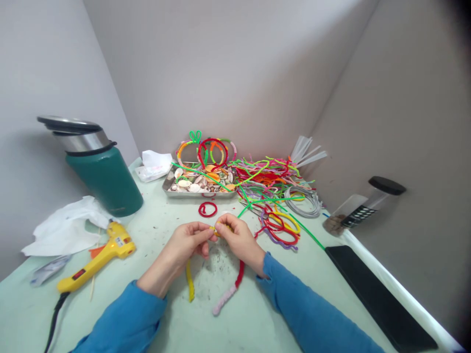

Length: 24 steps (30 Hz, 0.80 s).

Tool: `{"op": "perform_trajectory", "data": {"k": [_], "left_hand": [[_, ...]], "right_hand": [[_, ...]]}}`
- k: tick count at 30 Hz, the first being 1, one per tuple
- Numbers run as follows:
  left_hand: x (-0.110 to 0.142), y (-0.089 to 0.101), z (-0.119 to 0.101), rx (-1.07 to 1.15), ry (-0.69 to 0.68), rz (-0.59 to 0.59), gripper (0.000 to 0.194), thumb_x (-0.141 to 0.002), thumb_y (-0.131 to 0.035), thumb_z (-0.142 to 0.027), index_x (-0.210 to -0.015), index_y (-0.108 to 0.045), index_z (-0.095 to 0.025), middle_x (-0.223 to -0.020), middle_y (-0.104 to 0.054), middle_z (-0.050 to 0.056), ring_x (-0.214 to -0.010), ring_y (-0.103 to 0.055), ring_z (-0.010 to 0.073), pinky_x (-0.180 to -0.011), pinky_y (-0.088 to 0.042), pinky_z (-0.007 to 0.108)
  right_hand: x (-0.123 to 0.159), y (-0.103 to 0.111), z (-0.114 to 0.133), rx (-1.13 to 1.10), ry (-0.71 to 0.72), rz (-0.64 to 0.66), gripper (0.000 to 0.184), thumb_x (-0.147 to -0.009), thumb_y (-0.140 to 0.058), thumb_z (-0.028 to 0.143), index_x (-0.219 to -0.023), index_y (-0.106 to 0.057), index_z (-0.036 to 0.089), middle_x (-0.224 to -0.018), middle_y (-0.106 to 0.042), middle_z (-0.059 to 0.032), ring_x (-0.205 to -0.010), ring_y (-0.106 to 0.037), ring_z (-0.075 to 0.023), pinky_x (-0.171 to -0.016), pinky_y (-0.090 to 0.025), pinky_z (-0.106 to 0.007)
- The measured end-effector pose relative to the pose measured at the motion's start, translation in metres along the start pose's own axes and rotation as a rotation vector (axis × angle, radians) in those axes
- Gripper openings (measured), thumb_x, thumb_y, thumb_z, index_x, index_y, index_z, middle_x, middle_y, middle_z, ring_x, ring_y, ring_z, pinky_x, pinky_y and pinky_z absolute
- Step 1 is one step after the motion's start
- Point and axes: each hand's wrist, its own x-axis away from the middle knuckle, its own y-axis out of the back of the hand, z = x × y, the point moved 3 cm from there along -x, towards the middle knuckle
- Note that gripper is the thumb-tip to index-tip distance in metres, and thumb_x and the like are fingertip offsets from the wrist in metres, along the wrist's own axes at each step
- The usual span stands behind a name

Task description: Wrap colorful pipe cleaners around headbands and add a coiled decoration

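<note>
My left hand (191,240) pinches a yellow pipe cleaner (190,282), whose loose end hangs down below the fingers. Close against it, my right hand (237,236) is closed on the same yellow piece, with its fingertips almost touching the left ones. Below the right hand a red and pale lilac pipe cleaner (230,294) extends down toward me; whether it joins the yellow piece is hidden by the fingers. A small red pipe cleaner ring (208,210) lies on the table just beyond my hands.
Behind stands a metal tray (198,194) of shells with colourful pipe cleaner rings. A heap of pipe cleaners (268,171) spreads right of it. At left are a yellow glue gun (103,252) and a green bottle (103,181); at right, a black slab (375,294) and a clear jar (364,208).
</note>
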Motion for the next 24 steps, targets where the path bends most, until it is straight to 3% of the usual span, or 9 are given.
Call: {"op": "perform_trajectory", "data": {"k": [8, 17, 24], "left_hand": [[-0.0016, 0.0038, -0.0013, 0.024, -0.099, -0.05, 0.023, -0.066, -0.07, -0.033, -0.067, -0.057, -0.014, -0.045, -0.055, -0.003, -0.034, -0.043, 0.0056, -0.034, -0.026, 0.016], [-0.0028, 0.0034, 0.0013, 0.138, -0.047, -0.004, 0.024, -0.066, -0.07, -0.032, -0.075, -0.059, -0.013, -0.045, -0.055, -0.003, -0.034, -0.044, 0.0051, -0.035, -0.032, 0.016], [-0.0058, 0.0099, 0.0032, 0.166, -0.061, -0.046, 0.023, -0.065, -0.071, -0.031, -0.071, -0.058, -0.013, -0.054, -0.059, -0.002, -0.034, -0.042, 0.0035, -0.035, -0.033, 0.016]], "right_hand": [[0.0026, -0.0019, 0.0092, 0.028, 0.035, 0.149, 0.013, -0.083, -0.05, 0.026, -0.076, -0.056, 0.017, -0.072, -0.055, 0.0015, -0.066, -0.047, -0.0106, -0.063, -0.037, -0.022], [-0.0008, -0.0019, 0.0019, -0.177, -0.048, 0.038, 0.015, -0.079, -0.056, 0.032, -0.077, -0.057, 0.017, -0.073, -0.061, 0.0002, -0.069, -0.055, -0.0118, -0.066, -0.042, -0.023], [-0.002, 0.0005, 0.0039, -0.171, -0.122, 0.022, 0.018, -0.076, -0.059, 0.034, -0.081, -0.058, 0.016, -0.069, -0.058, 0.0014, -0.059, -0.049, -0.0095, -0.056, -0.039, -0.021]]}}
